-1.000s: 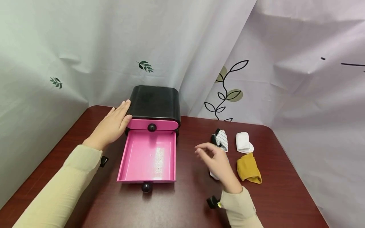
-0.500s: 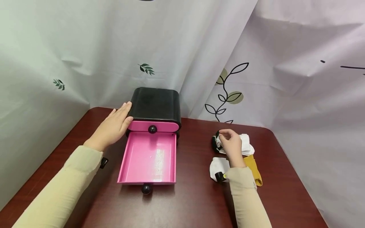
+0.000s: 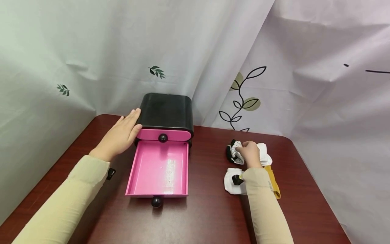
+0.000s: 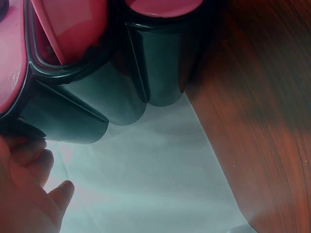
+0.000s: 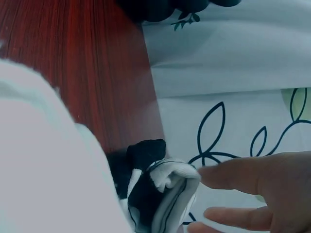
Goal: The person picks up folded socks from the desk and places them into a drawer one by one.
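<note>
My left hand (image 3: 120,135) rests with straight fingers against the side of a black mini drawer unit (image 3: 166,110). In the left wrist view its fingers (image 4: 41,165) lie along the unit's rounded wall. The lower pink drawer (image 3: 156,169) is pulled out, with nothing in it; the upper drawer (image 3: 176,135) is closed. My right hand (image 3: 250,154) is at a folded black-and-white striped sock (image 3: 236,152). In the right wrist view, extended fingers (image 5: 238,174) reach the edge of the rolled sock (image 5: 177,182), with one fingertip right at its white rim.
A white folded sock (image 3: 232,178) lies nearer, partly behind the black wrist camera (image 3: 237,179). Another white sock (image 3: 264,154) and a mustard sock (image 3: 275,188) lie right, partly covered by hand and sleeve. A patterned white curtain (image 3: 198,61) hangs behind the table (image 3: 210,210).
My right hand has moved forward and right from beside the drawer to the striped sock, then dropped slightly over it. The left hand stays against the drawer unit.
</note>
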Motion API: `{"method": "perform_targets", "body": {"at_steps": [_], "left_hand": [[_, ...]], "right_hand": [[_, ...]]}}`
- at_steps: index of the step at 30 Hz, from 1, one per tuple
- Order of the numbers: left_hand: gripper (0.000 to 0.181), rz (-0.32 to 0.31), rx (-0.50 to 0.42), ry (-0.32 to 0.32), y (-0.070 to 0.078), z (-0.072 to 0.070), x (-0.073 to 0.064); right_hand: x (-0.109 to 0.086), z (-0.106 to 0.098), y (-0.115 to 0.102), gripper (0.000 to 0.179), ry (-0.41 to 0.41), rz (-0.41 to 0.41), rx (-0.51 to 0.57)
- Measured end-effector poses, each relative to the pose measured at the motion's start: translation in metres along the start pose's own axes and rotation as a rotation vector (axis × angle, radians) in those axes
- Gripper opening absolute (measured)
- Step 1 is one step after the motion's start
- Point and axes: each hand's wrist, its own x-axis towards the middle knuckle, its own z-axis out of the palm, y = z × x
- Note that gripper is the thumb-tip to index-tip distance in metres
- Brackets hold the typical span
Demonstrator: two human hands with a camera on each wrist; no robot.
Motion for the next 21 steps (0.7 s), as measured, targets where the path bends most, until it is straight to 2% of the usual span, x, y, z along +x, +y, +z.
{"method": "perform_targets", "body": {"at_steps": [10, 17, 21], "left_hand": [[0.067, 0.002, 0.003, 0.004, -0.0013, 0.0007, 0.0003], [0.067, 0.000, -0.002, 0.002, -0.0009, 0.0007, 0.0004], [0.067, 0.000, -0.003, 0.002, -0.0009, 0.0008, 0.0005]], "right_hand": [[0.0038, 0.0057, 0.0025, 0.046, -0.084, 0.001, -0.099], [0.0047, 0.0081, 0.0050, 0.063, -0.121, 0.028, -0.087], [0.0052, 0.0090, 0.0061, 0.055, -0.116, 0.046, -0.064]]}}
